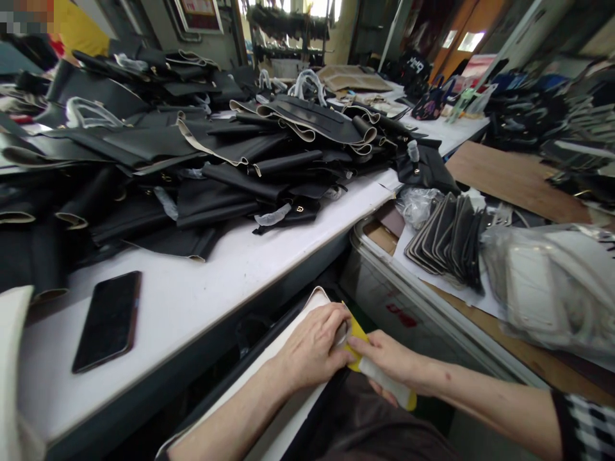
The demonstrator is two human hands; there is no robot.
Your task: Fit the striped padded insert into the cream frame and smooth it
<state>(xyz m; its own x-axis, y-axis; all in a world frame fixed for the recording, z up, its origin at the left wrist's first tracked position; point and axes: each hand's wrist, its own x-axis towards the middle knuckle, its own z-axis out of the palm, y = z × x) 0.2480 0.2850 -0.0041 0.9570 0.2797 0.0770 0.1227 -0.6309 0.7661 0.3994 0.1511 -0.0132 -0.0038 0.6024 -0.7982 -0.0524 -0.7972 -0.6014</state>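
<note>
My left hand (312, 349) rests below the table edge on a long cream-backed black leather piece (307, 307) lying across my lap, its fingers curled and pinching a small shiny item I cannot make out. My right hand (387, 362) meets it from the right and grips a yellow and white tool (389, 383) whose yellow tip touches the left fingers. Both hands are closed.
A black phone (109, 320) lies on the white table (230, 269). Behind it is a large heap of black leather pieces (202, 160). To the right stand a row of dark wallets (449, 240), clear plastic bags (552, 282) and a brown board (514, 179).
</note>
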